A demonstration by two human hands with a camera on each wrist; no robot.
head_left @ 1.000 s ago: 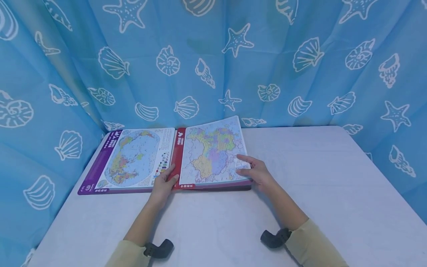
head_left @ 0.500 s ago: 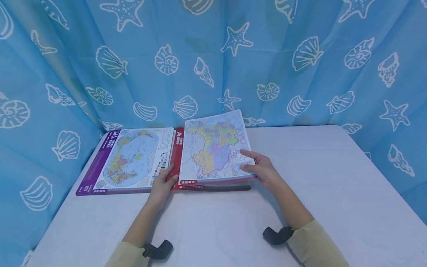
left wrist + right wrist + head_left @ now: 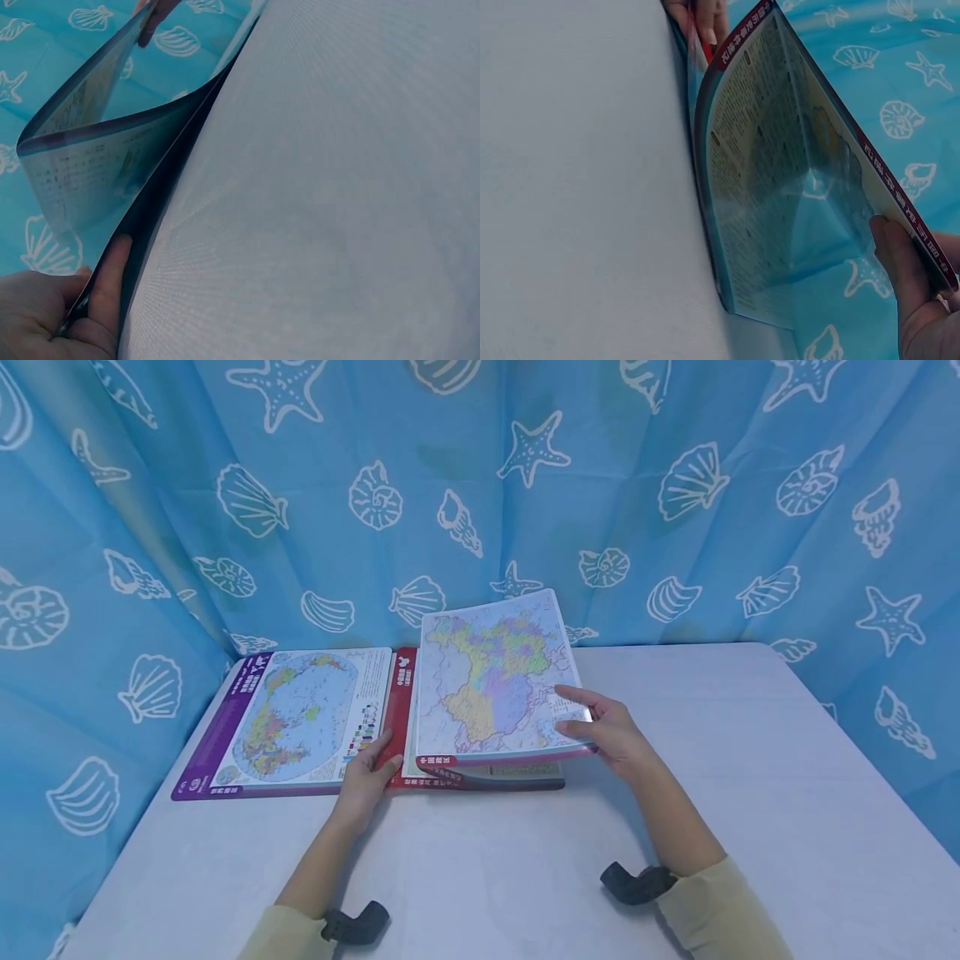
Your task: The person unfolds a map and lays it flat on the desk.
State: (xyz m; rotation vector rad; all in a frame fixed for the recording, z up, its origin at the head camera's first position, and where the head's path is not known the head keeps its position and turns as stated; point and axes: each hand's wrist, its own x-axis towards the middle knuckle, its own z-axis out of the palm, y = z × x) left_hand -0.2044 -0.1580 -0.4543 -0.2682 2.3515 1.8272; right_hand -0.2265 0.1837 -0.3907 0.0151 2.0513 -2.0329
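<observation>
A folding map with a red border [image 3: 401, 710] lies on the table, its upper leaf [image 3: 495, 677] showing a coloured country map. My left hand [image 3: 363, 781] grips the map's near edge at the red border; in the left wrist view the edge runs between its thumb and fingers. With my right hand [image 3: 611, 735] I pinch the upper leaf near its near right corner and hold it raised and tilted. Beneath it, in the right wrist view, a text-covered inner page [image 3: 750, 165] bends up into a V fold. A purple-bordered world map [image 3: 300, 718] lies flat at left.
The white table [image 3: 487, 868] carries both maps near its back edge. A blue curtain [image 3: 465, 443] with white shells and starfish hangs close behind and along the sides. Black wrist cameras [image 3: 637, 885] sit at both cuffs.
My right hand has lifted the upper leaf and moved it up and to the right, showing more of the pages under it. The left hand has stayed at the red border.
</observation>
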